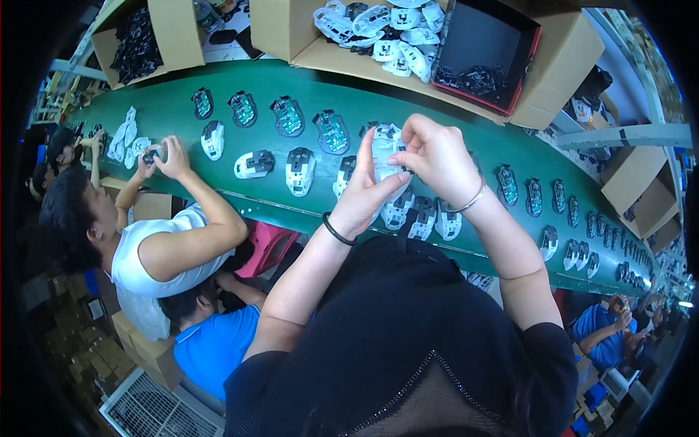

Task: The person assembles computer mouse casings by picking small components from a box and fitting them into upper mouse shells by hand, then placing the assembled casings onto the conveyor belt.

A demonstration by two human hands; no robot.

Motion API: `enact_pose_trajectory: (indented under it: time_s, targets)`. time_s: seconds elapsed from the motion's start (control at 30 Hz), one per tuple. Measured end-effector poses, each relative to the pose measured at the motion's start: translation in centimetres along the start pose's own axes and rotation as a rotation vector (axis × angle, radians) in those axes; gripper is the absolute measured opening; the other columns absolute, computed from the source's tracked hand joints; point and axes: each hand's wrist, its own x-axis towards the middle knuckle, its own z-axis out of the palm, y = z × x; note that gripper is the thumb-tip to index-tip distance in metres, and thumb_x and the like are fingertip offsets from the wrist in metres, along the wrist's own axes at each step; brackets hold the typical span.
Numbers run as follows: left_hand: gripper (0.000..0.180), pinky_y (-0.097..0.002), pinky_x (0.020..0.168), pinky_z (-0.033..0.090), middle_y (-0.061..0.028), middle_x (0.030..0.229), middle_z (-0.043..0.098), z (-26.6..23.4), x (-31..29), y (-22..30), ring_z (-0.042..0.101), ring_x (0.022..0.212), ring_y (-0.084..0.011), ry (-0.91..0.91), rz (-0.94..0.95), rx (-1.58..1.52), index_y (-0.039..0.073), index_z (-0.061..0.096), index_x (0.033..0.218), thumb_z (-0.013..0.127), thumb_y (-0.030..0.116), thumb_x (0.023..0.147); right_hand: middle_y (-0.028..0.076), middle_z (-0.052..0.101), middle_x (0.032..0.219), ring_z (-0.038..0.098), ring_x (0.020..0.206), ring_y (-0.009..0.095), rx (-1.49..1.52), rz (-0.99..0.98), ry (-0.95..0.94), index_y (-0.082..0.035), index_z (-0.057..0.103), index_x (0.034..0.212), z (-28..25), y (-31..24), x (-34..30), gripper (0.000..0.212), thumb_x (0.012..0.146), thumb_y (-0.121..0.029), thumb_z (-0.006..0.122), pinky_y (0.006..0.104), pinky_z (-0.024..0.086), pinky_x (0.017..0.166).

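Over the green work surface, my left hand (362,186) is closed around a white computer mouse shell (386,151), its thumb along the near side. My right hand (439,162) is bent over the same shell, thumb and fingers pinched together at its surface; whatever lies between those fingertips is too small to make out. Just below the hands, several white-and-black mouse shells (422,218) sit close together. Left of them lie another shell (299,172) and one turned sideways (253,164). Beyond these is a row of mouse halves with green circuit boards (333,132).
A cardboard box (306,54) behind the hands holds white shells (400,33) and a black-and-red tray (518,95) of small black parts. Another box (178,36) stands far left. More boards (507,184) line the green belt (466,109) rightward. A co-worker (171,240) sits at left.
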Motion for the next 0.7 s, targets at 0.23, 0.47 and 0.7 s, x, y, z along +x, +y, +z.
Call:
enact_pose_trajectory:
  time_s: [0.23, 0.47, 0.7]
  targets:
    - [0.091, -0.0262, 0.086, 0.042, -0.0099, 0.124, 0.042, -1.5, -1.7, -0.5, 0.048, 0.106, -0.0134, 0.073, -0.087, -0.177, 0.011, -0.001, 0.144, 0.059, -0.002, 0.076, 0.0, 0.058, 0.065, 0.05, 0.055, 0.002, 0.208, 0.034, 0.055, -0.001, 0.057, 0.085, 1.5, 0.0, -1.9, 0.02, 0.073, -0.007, 0.073, 0.0168, 0.04, 0.046]
    - [0.09, -0.0288, 0.093, 0.04, -0.0118, 0.125, 0.041, -1.0, -2.1, 0.2, 0.046, 0.112, -0.0162, -0.049, 0.025, -0.064, 0.007, -0.005, 0.143, 0.058, -0.001, 0.08, 0.0, 0.058, 0.075, 0.05, 0.059, 0.002, 0.409, 0.072, 0.214, 0.003, 0.058, 0.088, 3.3, 0.7, -3.8, 0.013, 0.078, 0.002, 0.066, 0.015, 0.041, 0.052]
    - [0.096, -0.0291, 0.095, 0.039, -0.0135, 0.13, 0.037, -1.2, -1.8, 0.3, 0.045, 0.114, -0.0173, -0.04, 0.035, -0.068, 0.005, -0.007, 0.143, 0.064, 0.0, 0.078, 0.006, 0.06, 0.078, 0.058, 0.065, 0.008, 0.369, -0.02, 0.394, 0.003, 0.061, 0.088, 4.1, 0.5, -4.5, 0.015, 0.075, -0.001, 0.068, 0.0187, 0.048, 0.057]
